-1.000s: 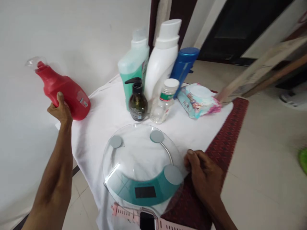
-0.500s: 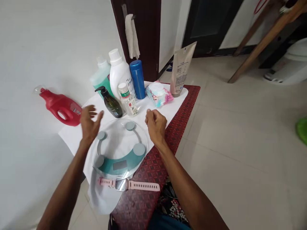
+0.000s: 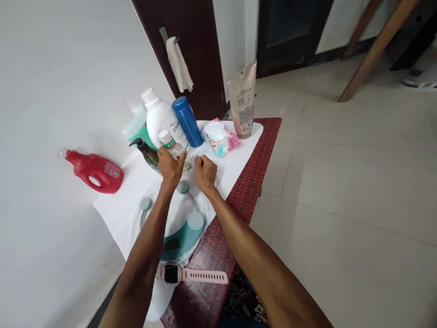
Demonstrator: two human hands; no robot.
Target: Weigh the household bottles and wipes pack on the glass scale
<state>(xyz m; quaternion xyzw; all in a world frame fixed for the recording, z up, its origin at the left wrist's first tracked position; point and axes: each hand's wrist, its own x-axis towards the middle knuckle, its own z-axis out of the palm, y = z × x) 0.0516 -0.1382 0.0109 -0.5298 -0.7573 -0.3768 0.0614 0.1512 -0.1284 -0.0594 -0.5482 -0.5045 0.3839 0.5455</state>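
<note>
My left hand (image 3: 171, 166) is wrapped round the small clear bottle (image 3: 170, 142) with a white cap and green label, just beyond the round glass scale (image 3: 153, 223). My right hand (image 3: 205, 173) rests beside it on the white cloth (image 3: 235, 157), its fingers curled shut with nothing visible in them. A dark pump bottle (image 3: 146, 152) stands just left of my left hand. A pink-strapped smartwatch (image 3: 191, 275) lies at the near edge of the scale.
Behind stand a teal bottle (image 3: 135, 125), a white detergent bottle (image 3: 160, 117), a blue flask (image 3: 187, 120), a wipes pack (image 3: 218, 138) and a beige pouch (image 3: 242, 101). A red jug (image 3: 95, 169) lies on its side at left. Red patterned table (image 3: 254, 168), tiled floor right.
The red jug left my left hand and now lies on the cloth. Both hands moved forward over the scale; my left hand closed on the small clear bottle. The camera view pulled back.
</note>
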